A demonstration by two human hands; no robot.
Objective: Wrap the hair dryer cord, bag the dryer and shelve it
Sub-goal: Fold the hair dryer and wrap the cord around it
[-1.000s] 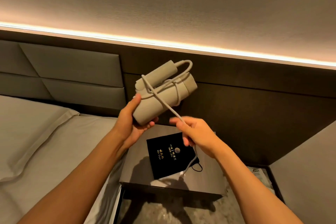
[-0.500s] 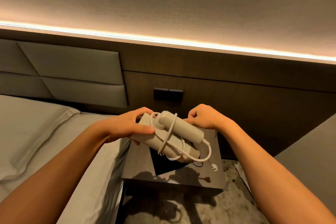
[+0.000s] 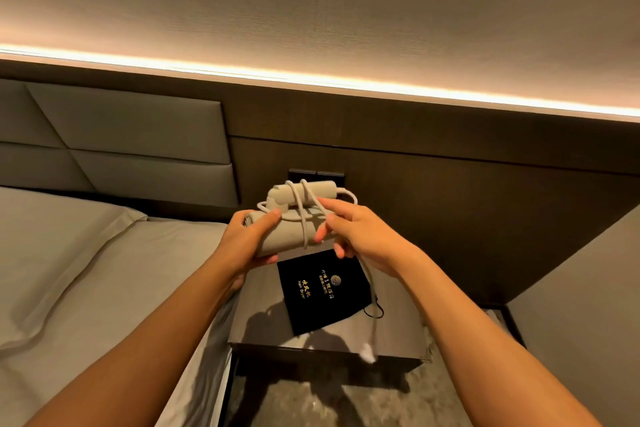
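Note:
A folded beige hair dryer (image 3: pixel 294 218) is held in the air above the nightstand. My left hand (image 3: pixel 247 243) grips its barrel from the left. Several turns of the pale cord (image 3: pixel 304 208) lie around the barrel and the folded handle. My right hand (image 3: pixel 360 236) pinches the cord at the dryer's right side, and the loose end runs down under that hand to the white plug (image 3: pixel 367 352) hanging near the nightstand's front edge. A black drawstring bag (image 3: pixel 318 288) with gold lettering lies flat on the nightstand below the dryer.
The dark glossy nightstand (image 3: pixel 398 329) stands between the bed (image 3: pixel 86 270) on the left and a grey surface (image 3: pixel 581 305) on the right. A dark wall panel with a switch plate (image 3: pixel 329 175) rises behind. Marbled floor (image 3: pixel 346 399) shows below.
The dryer has come up again and turned so its handle lies on top. My right hand has brought the cord round the right side and now trails the plug end downward.

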